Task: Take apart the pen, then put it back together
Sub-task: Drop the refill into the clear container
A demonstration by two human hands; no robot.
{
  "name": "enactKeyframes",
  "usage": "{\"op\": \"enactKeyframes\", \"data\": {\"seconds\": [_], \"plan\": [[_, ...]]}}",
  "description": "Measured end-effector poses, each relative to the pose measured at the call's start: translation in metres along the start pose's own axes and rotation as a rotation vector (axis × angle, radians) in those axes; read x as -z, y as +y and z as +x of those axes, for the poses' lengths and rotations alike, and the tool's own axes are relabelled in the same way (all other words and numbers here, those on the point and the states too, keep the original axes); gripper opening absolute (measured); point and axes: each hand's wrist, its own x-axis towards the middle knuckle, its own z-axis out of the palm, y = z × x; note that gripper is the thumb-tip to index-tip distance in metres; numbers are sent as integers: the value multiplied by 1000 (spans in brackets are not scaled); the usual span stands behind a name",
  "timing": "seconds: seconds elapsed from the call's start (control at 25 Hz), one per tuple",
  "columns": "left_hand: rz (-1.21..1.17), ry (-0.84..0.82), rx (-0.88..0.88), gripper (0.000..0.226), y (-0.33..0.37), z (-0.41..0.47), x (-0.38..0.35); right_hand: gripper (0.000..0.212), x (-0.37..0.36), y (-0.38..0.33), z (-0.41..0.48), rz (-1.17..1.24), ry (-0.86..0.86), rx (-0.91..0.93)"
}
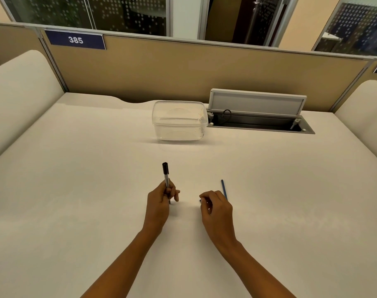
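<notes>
My left hand [160, 201] grips the pen barrel [166, 176], a grey tube with a black cap end pointing away from me; its lower end pokes out below my fingers. My right hand [215, 206] is curled, pinching a small dark piece at its fingertips that is too small to identify. A thin blue refill [224, 188] runs from behind my right hand toward the far side, lying on or just above the white table [97, 190]; whether the hand holds it is unclear. The two hands are apart.
A clear plastic container [180, 120] stands empty at the back middle of the table. To its right is an open cable hatch [260, 121] with its lid raised. A beige partition [161, 67] closes the far edge; padded dividers rise at both sides.
</notes>
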Motion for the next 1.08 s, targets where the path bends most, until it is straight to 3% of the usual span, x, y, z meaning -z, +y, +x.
{"op": "enactKeyframes", "data": {"seconds": [0.28, 0.6, 0.8, 1.08], "plan": [[-224, 141, 144, 34, -9, -1, 12, 10, -7, -6, 0, 33, -59, -28], [-656, 248, 293, 37, 2, 5, 9, 23, -40, -25, 7, 63, -401, -32], [-754, 297, 339, 36, 4, 7, 9, 8, -46, -28, 13, 18, -411, 6], [-974, 346, 322, 42, 15, 16, 22, 4, -25, -21, 12, 12, -329, 6]]}}
